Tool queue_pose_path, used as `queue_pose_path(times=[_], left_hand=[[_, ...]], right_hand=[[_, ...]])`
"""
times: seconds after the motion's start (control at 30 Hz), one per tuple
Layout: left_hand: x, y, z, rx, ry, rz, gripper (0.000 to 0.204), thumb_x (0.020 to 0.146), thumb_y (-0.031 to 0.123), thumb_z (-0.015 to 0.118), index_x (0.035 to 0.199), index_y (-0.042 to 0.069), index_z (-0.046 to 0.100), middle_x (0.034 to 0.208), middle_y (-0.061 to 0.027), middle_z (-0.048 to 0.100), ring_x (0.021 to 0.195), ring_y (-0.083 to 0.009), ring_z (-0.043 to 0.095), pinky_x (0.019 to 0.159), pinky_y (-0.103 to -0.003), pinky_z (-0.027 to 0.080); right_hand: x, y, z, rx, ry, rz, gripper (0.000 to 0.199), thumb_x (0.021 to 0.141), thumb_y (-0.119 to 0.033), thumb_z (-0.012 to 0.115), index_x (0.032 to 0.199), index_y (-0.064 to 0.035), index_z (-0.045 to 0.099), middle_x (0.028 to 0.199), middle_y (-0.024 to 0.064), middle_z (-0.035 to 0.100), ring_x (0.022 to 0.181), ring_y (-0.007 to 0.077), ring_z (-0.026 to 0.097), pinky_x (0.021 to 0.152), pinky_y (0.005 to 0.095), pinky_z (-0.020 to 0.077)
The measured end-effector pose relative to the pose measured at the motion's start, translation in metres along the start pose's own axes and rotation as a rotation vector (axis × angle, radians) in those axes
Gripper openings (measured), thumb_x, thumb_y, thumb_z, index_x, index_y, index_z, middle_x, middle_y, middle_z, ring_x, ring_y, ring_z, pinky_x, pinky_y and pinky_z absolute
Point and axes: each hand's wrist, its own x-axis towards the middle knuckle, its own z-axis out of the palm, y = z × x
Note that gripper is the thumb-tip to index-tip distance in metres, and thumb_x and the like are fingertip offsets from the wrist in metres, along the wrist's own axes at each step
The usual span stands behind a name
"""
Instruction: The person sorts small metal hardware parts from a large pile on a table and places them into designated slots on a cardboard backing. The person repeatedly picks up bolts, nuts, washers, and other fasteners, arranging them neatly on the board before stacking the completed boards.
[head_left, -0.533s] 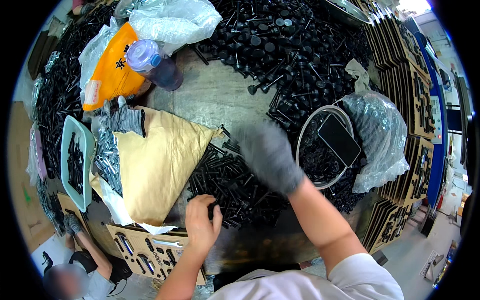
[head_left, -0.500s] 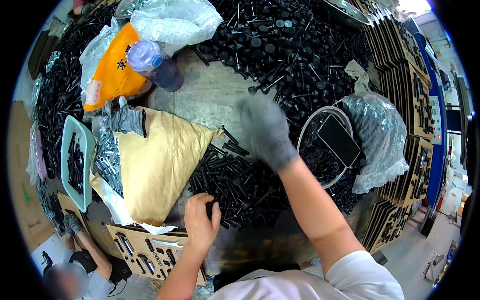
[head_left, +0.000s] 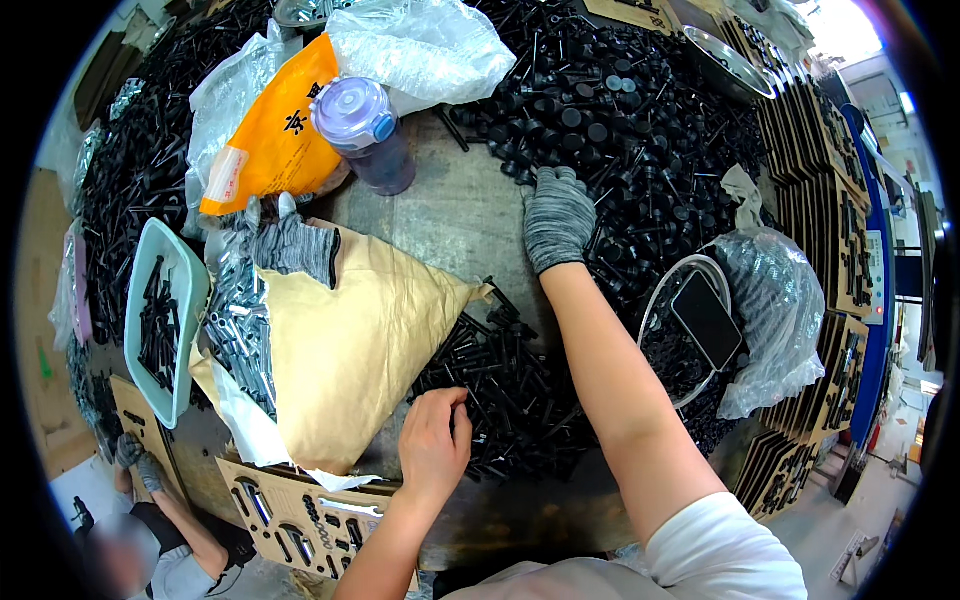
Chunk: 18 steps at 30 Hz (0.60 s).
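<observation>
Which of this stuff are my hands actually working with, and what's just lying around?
In hand:
left hand on black bolts
gloved right hand in black knobbed parts

Lying about:
bottle
orange bag
phone
teal tray

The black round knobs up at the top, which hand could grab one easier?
Probably the right hand: its gloved fingers already rest at the edge of the knob pile. The bare left hand is far lower, at the black bolts.

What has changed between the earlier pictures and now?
The gloved right hand moved away from the body, from the near black screws up to the far pile of black parts. The bare left hand stayed on the near screws; the paper bag and bottle stayed put.
</observation>
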Motion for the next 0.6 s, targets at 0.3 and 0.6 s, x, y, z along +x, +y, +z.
queue_pose_path(times=[0.3,0.6], left_hand=[[0.252,-0.02,0.056,0.213,0.371,0.314,0.027,0.089,0.003,0.051,0.115,0.001,0.06,0.109,-0.0177,0.062,0.105,-0.0338,0.059,0.088,-0.043,0.05],[0.308,-0.045,0.087,0.494,0.252,0.272,0.015,0.084,0.006,0.057,0.1,0.005,0.059,0.098,-0.0136,0.066,0.099,-0.0341,0.057,0.083,-0.044,0.05]], right_hand=[[-0.006,-0.001,-0.021,0.203,-0.315,0.211,0.047,0.084,-0.027,0.065,0.125,-0.006,0.055,0.123,0.0212,0.059,0.108,0.0396,0.064,0.088,0.0477,0.0532],[-0.047,0.023,-0.04,0.324,-0.46,0.434,0.028,0.095,-0.024,0.056,0.112,-0.0022,0.055,0.1,0.0197,0.071,0.092,0.0388,0.07,0.078,0.0456,0.056]])
